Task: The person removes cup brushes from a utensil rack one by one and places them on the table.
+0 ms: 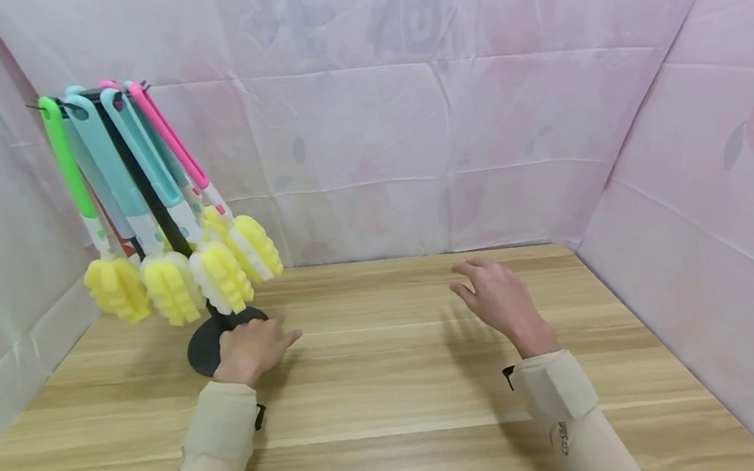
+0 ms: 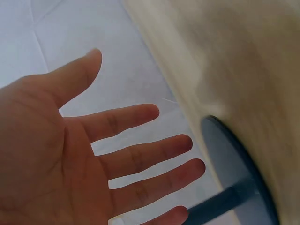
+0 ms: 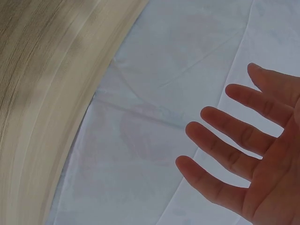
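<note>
My left hand (image 1: 253, 348) is at the near side of a black stand's round base (image 1: 202, 350), partly covering it in the head view. In the left wrist view its fingers (image 2: 145, 159) are spread and nearly straight, holding nothing. Several sponge brushes hang from the stand's top hooks: a green-handled brush (image 1: 67, 159), light blue-handled brushes (image 1: 105, 156) and a pink-handled brush (image 1: 169, 137), with yellow and white sponge heads (image 1: 222, 275) at the bottom. To the right, my right hand (image 1: 501, 301) hovers over the table, fingers (image 3: 239, 136) apart and relaxed, nothing in its grasp.
A wood-grain table (image 1: 387, 381) lies under both hands. Pale printed sheeting (image 1: 370, 134) stands behind it and along both sides. The stand (image 1: 162, 214) with its brushes occupies the table's back left.
</note>
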### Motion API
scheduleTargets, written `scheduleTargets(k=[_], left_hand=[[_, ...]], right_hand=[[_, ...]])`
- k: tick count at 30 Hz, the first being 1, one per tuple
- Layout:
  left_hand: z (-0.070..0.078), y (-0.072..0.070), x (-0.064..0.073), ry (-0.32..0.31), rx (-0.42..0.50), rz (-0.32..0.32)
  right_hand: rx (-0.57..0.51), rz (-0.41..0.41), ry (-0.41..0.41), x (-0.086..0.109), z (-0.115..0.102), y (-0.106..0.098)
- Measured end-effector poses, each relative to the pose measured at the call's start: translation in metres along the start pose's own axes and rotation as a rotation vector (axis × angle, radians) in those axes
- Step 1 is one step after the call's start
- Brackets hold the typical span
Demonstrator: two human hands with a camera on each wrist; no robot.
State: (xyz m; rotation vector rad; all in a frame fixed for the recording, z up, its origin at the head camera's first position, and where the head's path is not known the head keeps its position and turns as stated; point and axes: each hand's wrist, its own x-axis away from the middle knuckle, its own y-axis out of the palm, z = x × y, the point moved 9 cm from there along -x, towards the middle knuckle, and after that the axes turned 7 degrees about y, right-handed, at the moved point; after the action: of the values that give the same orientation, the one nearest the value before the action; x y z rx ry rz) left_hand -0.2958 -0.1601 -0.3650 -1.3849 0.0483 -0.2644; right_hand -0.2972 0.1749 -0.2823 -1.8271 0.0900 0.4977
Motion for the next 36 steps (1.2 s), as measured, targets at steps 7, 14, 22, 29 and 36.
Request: scheduleTargets(k=[7, 14, 22, 29, 36], left_hand=[[-0.019, -0.003, 0.0, -0.014, 0.043, 0.087], [-0.039, -0.009, 0.005, -0.086, 0.039, 0.14], [-0.065, -0.009, 0.009, -0.175, 0.077, 0.203], [-0.077, -0.018, 0.017, -0.199, 0.087, 0.365], [-0.089, -0.023, 0.024, -0.226, 0.112, 0.461]], right_hand=[[0.015, 0.014, -0.013, 0.0, -0.002, -0.002], [0.009, 0.017, -0.007, -0.001, -0.001, -0.001], [0.006, 0.013, -0.004, -0.002, 0.0, 0.0], [0.002, 0.022, -0.009, -0.002, 0.001, 0.0], [-0.001, 0.024, -0.009, -0.002, 0.001, 0.0]])
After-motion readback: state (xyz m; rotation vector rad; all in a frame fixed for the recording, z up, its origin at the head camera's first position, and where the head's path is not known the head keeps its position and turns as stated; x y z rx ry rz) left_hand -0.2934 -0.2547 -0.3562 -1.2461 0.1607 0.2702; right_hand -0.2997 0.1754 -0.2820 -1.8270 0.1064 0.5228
